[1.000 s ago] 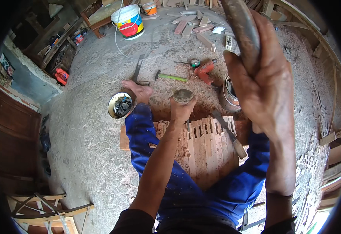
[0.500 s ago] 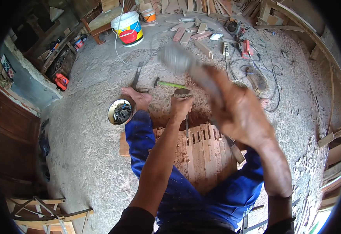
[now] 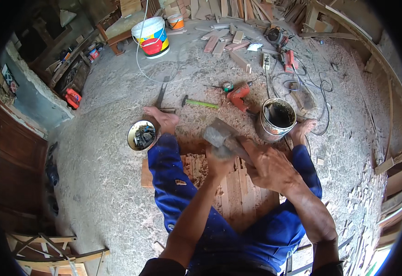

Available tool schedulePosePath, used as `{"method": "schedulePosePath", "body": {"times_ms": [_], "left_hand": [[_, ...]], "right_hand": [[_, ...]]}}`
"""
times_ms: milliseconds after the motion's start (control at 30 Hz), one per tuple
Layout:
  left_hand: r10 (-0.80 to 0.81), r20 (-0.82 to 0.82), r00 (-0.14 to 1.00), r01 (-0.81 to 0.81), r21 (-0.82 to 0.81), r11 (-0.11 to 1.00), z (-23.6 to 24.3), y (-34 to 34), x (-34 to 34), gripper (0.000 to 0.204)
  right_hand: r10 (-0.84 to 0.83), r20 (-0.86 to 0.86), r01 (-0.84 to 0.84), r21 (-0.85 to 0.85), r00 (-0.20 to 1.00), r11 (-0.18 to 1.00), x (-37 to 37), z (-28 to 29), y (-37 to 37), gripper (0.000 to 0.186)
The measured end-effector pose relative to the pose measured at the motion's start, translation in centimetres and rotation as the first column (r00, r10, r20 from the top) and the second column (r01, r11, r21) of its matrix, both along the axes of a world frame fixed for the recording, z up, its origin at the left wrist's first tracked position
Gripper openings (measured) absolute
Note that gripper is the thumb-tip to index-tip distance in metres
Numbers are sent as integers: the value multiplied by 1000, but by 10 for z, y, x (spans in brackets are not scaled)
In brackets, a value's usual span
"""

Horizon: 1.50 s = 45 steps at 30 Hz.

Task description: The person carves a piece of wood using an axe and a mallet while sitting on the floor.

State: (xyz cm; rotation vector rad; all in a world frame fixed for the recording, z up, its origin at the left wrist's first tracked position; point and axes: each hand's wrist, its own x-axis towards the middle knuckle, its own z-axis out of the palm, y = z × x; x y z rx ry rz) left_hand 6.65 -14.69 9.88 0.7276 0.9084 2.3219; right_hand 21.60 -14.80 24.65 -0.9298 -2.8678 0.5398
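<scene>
Since a moment ago, the right hand has swung down and the left hand has come back toward the body, so now they are side by side, very near each other. I see the right hand curled tight around a brown-handled hammer with a chunky grey head. The hammer's head is now over the top of the left hand. The left hand is wrapped around a greyish tool with a round top, but most of it is hidden, and I can't tell if the hammer is touching it.

Under both hands, between legs in blue trousers, I see a row of long, light brown wooden strips. Little wood bits lie by the strips, near the left hand.

Out to the left of the left hand, past the leg, is a small round cream bowl with a dark rim, full of black and grey bits. Just past the right hand is a round, dirty metal can with dark insides. Farther ahead of the hands, on the rough grey floor, lie a red power tool and a hammer with a bright green handle. Way ahead and left is a white bucket with yellow, blue and red colours.
</scene>
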Motion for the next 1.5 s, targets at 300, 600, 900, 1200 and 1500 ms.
{"method": "schedulePosePath", "body": {"times_ms": [300,600,900,1200,1500], "left_hand": [[-213,-323,922,47,-454,890,-41,34,-59,15],[-358,459,813,363,81,928,-6,-31,10,22],[-133,-355,926,-21,-398,917,-48,49,-55,12],[233,-428,873,-302,-100,948,-70,7,2,19],[-145,-249,957,27,-423,906,-46,47,-60,11]], "right_hand": [[101,-901,277,235,423,932,-46,115,24,54],[-3,-107,-6,-88,994,996,22,-12,-12,65],[123,-842,250,291,524,924,-34,122,26,58],[1,94,2,-40,996,999,6,-17,8,74],[92,-761,243,316,642,917,-37,97,35,54]]}}
